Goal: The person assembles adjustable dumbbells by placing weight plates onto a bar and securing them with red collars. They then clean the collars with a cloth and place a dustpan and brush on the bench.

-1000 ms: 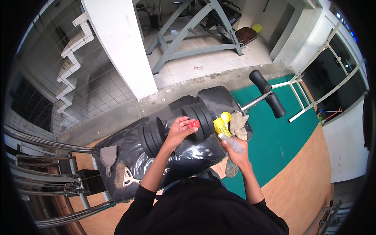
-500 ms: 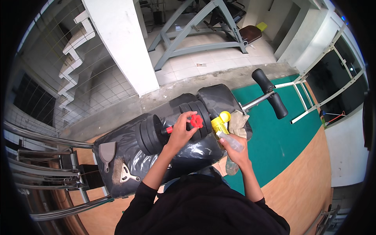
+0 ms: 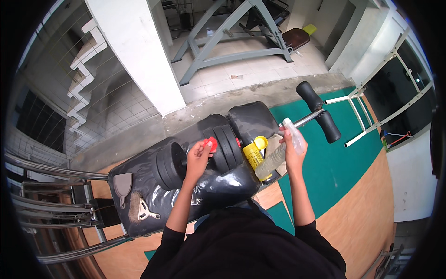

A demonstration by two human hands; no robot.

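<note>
My left hand (image 3: 197,163) is closed, pinching a red star-shaped collar nut (image 3: 213,142) between thumb and fingers, right over the middle of a dumbbell (image 3: 168,163). The dumbbell has several black plates and lies on a black padded bench (image 3: 223,183). Wrapped round the upper part of a clear spray bottle (image 3: 272,160) with a pale nozzle is my right hand (image 3: 296,149); the bottle tilts, its base to the lower left. Behind the bottle stands a yellow canister (image 3: 252,155) with its round lid flipped up. A beige cloth (image 3: 274,141) lies beside the canister, partly hidden.
At the bench's left end lie a grey dustpan (image 3: 123,185) and a hand brush (image 3: 146,211). Padded rollers (image 3: 318,111) stick out past the bench's right end over a green mat (image 3: 334,172). Beyond are a white pillar (image 3: 139,51) and a grey machine frame (image 3: 232,60).
My left hand has moved left along the dumbbell with the red collar nut. My right hand has raised the spray bottle and swung its nozzle up and to the right, away from the canister.
</note>
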